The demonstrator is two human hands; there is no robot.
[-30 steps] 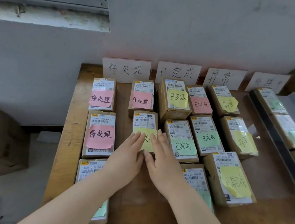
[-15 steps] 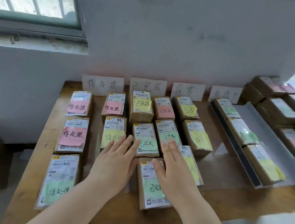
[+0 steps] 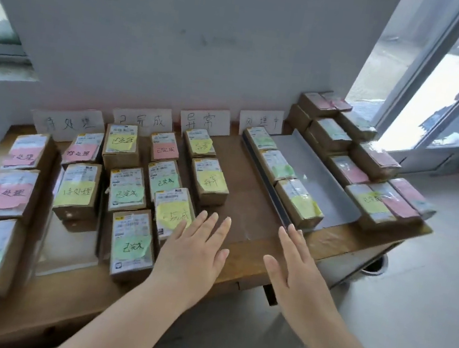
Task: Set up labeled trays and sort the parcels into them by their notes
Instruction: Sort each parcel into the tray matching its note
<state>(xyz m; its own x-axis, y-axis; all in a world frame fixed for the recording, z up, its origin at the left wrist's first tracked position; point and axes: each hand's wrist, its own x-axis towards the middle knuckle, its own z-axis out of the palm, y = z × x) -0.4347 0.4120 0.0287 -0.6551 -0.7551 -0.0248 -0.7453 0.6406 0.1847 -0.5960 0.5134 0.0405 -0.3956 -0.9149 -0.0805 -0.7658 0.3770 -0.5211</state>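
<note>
Empty and flat, fingers spread: left hand [image 3: 196, 254] and right hand [image 3: 294, 271], lower centre. Next, reach to the unsorted parcels [image 3: 371, 161] at centre right (just right of the grey tray [image 3: 316, 168]); read each note first, then match against the label cards [image 3: 204, 121].

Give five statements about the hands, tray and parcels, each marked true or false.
The left hand and the right hand are open, holding nothing. True.
The grey tray holds five parcels. False: three parcels sit in a row along its left edge.
Four white label cards stand at the wall. True.
The two parcels before the third card bear pink notes. False: yellow notes.
A stack of parcels lies right of the tray. True.
</note>
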